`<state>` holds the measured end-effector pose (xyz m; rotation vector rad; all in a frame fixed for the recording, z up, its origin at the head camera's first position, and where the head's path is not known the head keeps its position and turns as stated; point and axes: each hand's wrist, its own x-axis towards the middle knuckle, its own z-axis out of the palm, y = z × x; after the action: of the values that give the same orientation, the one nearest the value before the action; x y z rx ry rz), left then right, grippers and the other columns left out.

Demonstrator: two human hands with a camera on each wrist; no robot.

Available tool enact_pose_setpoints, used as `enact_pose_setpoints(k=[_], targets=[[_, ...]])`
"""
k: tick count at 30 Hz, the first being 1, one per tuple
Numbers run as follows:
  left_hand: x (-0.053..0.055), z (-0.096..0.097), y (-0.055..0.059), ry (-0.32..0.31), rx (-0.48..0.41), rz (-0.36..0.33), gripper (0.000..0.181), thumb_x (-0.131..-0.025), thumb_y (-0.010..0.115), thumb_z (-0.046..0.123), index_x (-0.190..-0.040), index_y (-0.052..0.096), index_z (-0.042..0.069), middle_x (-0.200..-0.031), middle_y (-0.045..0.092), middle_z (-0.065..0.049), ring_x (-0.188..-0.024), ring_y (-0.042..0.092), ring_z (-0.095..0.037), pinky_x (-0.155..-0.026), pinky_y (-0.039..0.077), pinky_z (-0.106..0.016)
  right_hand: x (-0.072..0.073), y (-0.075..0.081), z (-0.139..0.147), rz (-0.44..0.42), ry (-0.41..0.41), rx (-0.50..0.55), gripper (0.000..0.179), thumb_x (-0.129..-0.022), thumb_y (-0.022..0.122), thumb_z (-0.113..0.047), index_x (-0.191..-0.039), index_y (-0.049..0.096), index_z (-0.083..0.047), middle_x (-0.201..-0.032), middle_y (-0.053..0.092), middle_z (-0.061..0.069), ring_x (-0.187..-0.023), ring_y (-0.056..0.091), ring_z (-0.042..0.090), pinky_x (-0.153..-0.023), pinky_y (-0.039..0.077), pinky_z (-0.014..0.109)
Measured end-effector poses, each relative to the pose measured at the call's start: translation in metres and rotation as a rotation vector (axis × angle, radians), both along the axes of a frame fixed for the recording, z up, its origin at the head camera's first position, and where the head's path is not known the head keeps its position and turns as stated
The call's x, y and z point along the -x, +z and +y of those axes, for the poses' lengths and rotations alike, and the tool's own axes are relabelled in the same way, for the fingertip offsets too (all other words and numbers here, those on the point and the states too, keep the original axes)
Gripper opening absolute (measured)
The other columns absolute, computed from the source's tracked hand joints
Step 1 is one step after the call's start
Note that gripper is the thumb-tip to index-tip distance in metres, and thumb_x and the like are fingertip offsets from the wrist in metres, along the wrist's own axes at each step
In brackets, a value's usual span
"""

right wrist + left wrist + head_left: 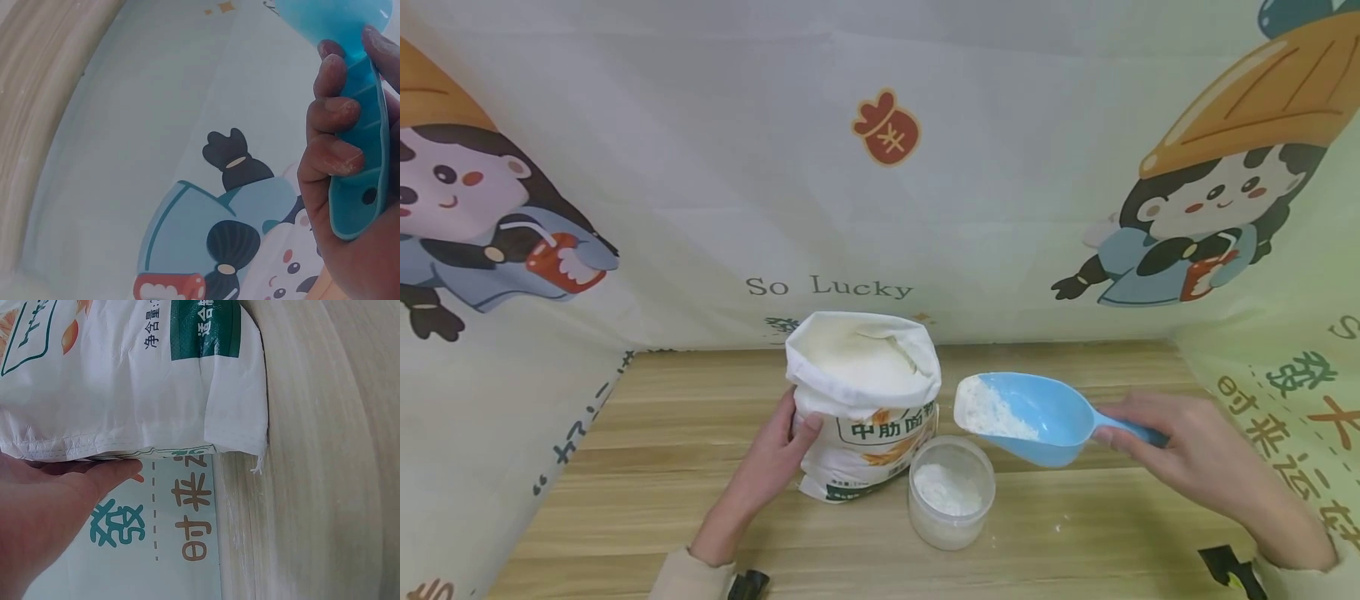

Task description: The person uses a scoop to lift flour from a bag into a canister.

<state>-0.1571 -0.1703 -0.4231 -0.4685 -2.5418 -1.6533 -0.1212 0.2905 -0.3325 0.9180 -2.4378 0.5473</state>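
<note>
A white bag of flour (865,442) stands upright on the table, its top rolled open and pale flour showing inside. My left hand (782,442) holds the bag's left side, thumb on the front; in the left wrist view the hand (56,506) lies along the bag's edge. Right of the bag, a round clear tub (951,521) contains some flour. My right hand (1187,442) grips the handle of a blue scoop (1052,417), held above and to the right of the tub. White flour covers the scoop's front part. The right wrist view shows fingers (337,112) curled around the ribbed handle.
The wooden table (662,450) meets a printed cloth backdrop (850,225) at its back edge. Cloth walls with cartoon figures and lettering rise on the left and right. Small white specks (1058,527) lie right of the tub.
</note>
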Motion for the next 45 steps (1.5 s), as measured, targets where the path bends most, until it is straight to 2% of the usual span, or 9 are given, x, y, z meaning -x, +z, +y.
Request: enact_pose_setpoints(k=[7,13,20,30,38,45], targets=[[0.0,0.0,0.0,-0.002,-0.001,0.002,0.066,-0.111,0.048,0.032,-0.162,0.022,-0.002,-0.158,0.038,-0.029,-0.143,0.041,-0.042,-0.114,0.037,-0.061,-0.003,-0.006,0.005,-0.028,0.034,-0.016,0.023,-0.08,0.088,-0.015,-0.102,0.081,-0.018,-0.089,0.072,-0.017,-0.076,0.062,-0.003,-0.063,0.047,0.012],[0.0,0.0,0.0,-0.002,-0.002,0.0,0.064,-0.111,0.049,0.025,-0.162,0.021,-0.003,-0.158,0.037,-0.029,-0.144,0.039,-0.041,-0.114,0.036,-0.06,-0.003,-0.008,0.006,-0.059,0.044,-0.066,0.025,-0.079,0.089,-0.017,-0.101,0.081,-0.025,-0.089,0.068,-0.023,-0.074,0.057,-0.006,-0.059,0.045,0.014],[-0.001,-0.001,0.002,0.015,0.031,-0.045,0.06,-0.112,0.048,0.032,-0.158,0.031,-0.001,-0.152,0.047,-0.027,-0.138,0.047,-0.04,-0.111,0.041,-0.061,-0.002,-0.006,0.002,-0.066,0.075,-0.133,0.016,-0.084,0.087,-0.026,-0.099,0.081,-0.028,-0.084,0.061,-0.028,-0.069,0.047,-0.008,-0.054,0.038,0.012],[-0.002,-0.001,0.004,0.025,0.061,-0.067,0.059,-0.112,0.047,0.035,-0.158,0.033,0.001,-0.151,0.049,-0.026,-0.134,0.05,-0.038,-0.109,0.043,-0.06,-0.001,0.004,-0.008,-0.042,0.077,-0.25,0.017,-0.087,0.083,-0.038,-0.097,0.082,-0.024,-0.083,0.062,-0.024,-0.068,0.052,-0.009,-0.053,0.046,0.018],[-0.002,-0.001,0.002,0.029,0.059,-0.054,0.057,-0.112,0.048,0.035,-0.156,0.036,0.001,-0.148,0.052,-0.025,-0.132,0.052,-0.036,-0.108,0.044,-0.059,0.004,0.011,-0.016,-0.004,0.103,-0.3,0.026,-0.091,0.077,-0.047,-0.098,0.082,-0.023,-0.076,0.05,-0.026,-0.061,0.037,-0.011,-0.048,0.034,0.014],[-0.001,-0.001,0.001,0.035,0.062,-0.044,0.057,-0.111,0.049,0.037,-0.155,0.038,0.002,-0.143,0.056,-0.024,-0.122,0.055,-0.033,-0.105,0.046,-0.057,0.005,0.018,-0.021,-0.041,0.084,-0.36,0.028,-0.092,0.075,-0.048,-0.1,0.082,-0.022,-0.076,0.051,-0.024,-0.06,0.04,-0.009,-0.048,0.036,0.017]])
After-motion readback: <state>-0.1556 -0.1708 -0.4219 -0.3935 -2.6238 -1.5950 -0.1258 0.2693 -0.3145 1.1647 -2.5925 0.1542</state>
